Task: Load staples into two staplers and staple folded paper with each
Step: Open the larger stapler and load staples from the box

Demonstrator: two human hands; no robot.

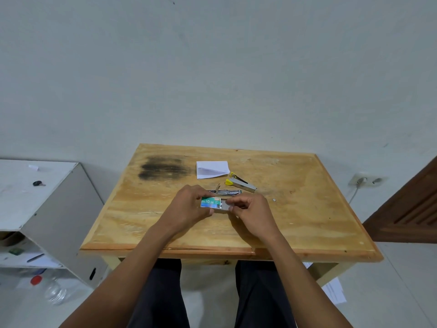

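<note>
Two loadings and two staplings all left, by look: early stage. Left hand (186,207) grips staple box (210,202), green-blue label, above table (146,223) centre. Folded paper (212,169) further back, white, no staple visible. Silver stapler (225,191) lies opened just behind box. Yellow-tipped stapler (243,184) gapes beside paper. Right hand (251,210) pinches grey inner tray (224,206), partly slid out.

Plain home room: wooden table (307,209), white shelf unit (59,197), wall socket (367,180).

Open tabletop (132,209) left; yellow stapler (243,184), paper (212,169) ahead
</note>
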